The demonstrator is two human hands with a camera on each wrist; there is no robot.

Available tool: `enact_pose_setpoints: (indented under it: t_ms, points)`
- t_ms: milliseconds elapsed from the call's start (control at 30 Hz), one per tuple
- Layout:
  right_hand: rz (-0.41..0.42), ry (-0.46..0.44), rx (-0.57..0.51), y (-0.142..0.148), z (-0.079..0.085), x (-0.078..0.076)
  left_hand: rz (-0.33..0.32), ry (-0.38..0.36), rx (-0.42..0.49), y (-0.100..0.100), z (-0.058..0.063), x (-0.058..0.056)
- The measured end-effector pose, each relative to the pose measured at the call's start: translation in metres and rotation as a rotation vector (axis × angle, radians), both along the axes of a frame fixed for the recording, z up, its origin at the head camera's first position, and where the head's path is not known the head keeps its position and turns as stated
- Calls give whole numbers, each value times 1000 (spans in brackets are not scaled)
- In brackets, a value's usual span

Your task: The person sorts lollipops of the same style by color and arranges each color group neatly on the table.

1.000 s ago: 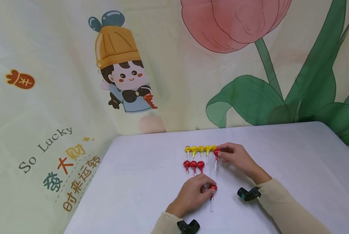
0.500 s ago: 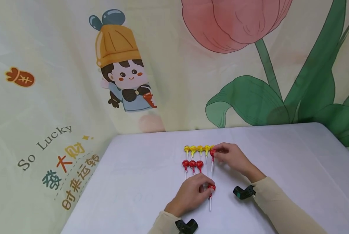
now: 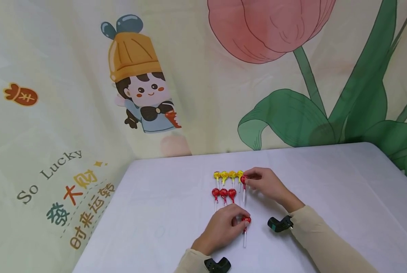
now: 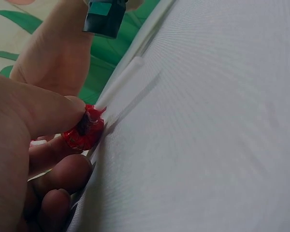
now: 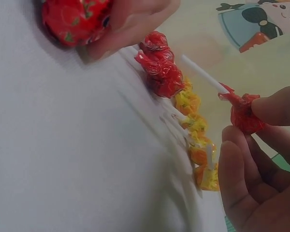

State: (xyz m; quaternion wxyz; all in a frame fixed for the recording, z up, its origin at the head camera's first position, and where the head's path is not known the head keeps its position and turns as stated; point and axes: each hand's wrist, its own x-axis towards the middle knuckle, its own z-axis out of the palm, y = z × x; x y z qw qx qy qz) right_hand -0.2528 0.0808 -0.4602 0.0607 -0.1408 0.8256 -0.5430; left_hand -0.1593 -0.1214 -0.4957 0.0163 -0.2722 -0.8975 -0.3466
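My right hand (image 3: pixel 266 185) pinches a red-wrapped lollipop (image 5: pixel 246 114) by its candy head, white stick pointing down in the head view. It is held above the table, right of a row of three red lollipops (image 3: pixel 224 193) and overlapping the right end of a row of yellow lollipops (image 3: pixel 224 176). Lower down, my left hand (image 3: pixel 221 228) pinches another red lollipop (image 4: pixel 88 129) between thumb and finger, close to the tabletop. That one's stick points toward the table's near edge. My left hand partly hides the sticks of the red row.
A white-covered table (image 3: pixel 149 197) carries the lollipops. Behind it hangs a printed curtain (image 3: pixel 203 94) with a tulip and a cartoon figure. A black wrist camera (image 3: pixel 280 223) sits on the right wrist, another one (image 3: pixel 218 264) on the left.
My right hand has moved left with its red lollipop, from beyond the yellow row's right end to over that end. My left hand keeps its pinch in nearly the same spot.
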Motion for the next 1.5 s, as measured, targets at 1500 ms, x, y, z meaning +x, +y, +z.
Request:
enact_pose_setpoints:
  t_ms: [1500]
  points:
    - [50, 64, 117, -14, -13, 4, -4, -8, 30, 0, -1, 0]
